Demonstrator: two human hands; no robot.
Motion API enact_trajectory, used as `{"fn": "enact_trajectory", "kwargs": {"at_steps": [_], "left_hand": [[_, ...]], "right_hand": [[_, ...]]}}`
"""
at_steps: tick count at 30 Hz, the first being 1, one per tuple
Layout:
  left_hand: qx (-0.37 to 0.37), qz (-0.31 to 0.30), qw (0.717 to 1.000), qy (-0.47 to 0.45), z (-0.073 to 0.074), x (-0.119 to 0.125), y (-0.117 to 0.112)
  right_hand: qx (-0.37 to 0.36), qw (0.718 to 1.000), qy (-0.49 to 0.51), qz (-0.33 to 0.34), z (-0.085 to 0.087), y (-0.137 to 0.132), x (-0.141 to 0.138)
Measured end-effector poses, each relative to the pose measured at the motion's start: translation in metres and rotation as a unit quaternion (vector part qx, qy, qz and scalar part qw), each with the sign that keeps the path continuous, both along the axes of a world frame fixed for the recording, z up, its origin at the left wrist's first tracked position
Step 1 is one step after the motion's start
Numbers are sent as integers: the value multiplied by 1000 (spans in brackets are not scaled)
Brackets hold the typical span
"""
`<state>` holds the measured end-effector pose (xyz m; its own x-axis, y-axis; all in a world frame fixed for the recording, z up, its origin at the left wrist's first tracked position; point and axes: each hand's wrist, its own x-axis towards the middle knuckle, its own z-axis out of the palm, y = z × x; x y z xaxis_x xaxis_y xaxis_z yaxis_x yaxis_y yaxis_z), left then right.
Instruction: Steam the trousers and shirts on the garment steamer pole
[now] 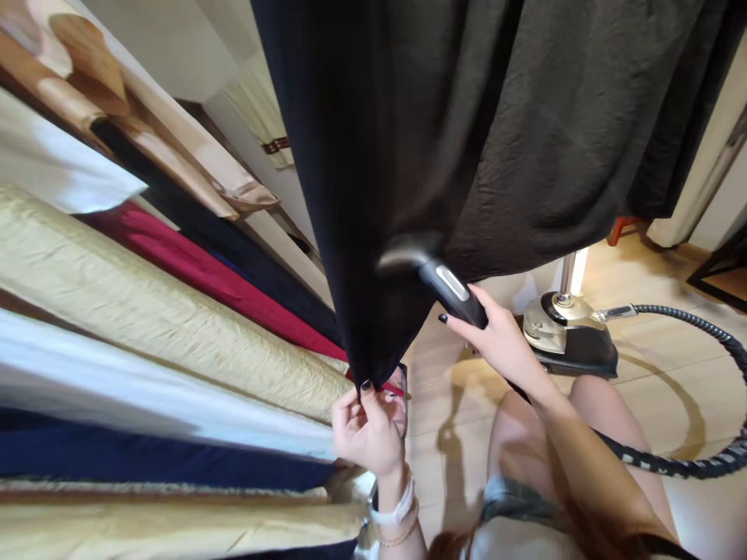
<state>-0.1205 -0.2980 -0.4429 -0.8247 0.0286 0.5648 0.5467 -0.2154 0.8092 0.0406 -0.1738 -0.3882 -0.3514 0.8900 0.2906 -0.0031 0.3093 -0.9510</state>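
Note:
A large piece of black fabric hangs down across the middle and right of the view. My left hand pinches its lowest corner between thumb and finger, drawing the cloth to a point. In my right hand is the dark handle of a garment steamer head, with my fingers wrapped round it. The pale head of the steamer is blurred by motion and lies against or just in front of the cloth; I cannot tell whether it touches. A ribbed hose loops at the right toward the steamer base.
Rolls of fabric in cream, white, red and navy line the left side. The steamer base with its upright pole stands on the wooden floor. A dark-framed piece of furniture is at the far right.

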Motion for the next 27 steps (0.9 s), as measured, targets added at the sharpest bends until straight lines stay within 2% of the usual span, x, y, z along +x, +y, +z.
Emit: {"fn": "enact_trajectory", "kwargs": {"at_steps": [4, 7, 11, 13, 18, 23, 27], "left_hand": [[-4, 19, 1000, 5, 0, -1, -1], [-11, 13, 1000, -4, 0, -1, -1], [-21, 14, 1000, -8, 1, -3, 2], [-27, 16, 999, -6, 1, -4, 3], [-36, 24, 999, 11, -6, -14, 1], [-68, 15, 996, 52, -11, -25, 5], [-63, -4, 997, 35, -10, -24, 8]], "right_hand": [[30, 998, 51, -17, 11, 17, -17], [4, 1000, 24, -3, -2, 17, -16], [-41, 999, -10, 31, -21, 2, -2], [-40, 999, 4, 29, -21, -5, 1], [3, 998, 60, -32, -17, -17, -10], [-31, 999, 24, 12, -37, -19, -18], [-30, 998, 50, 11, -32, -18, -15]]}}
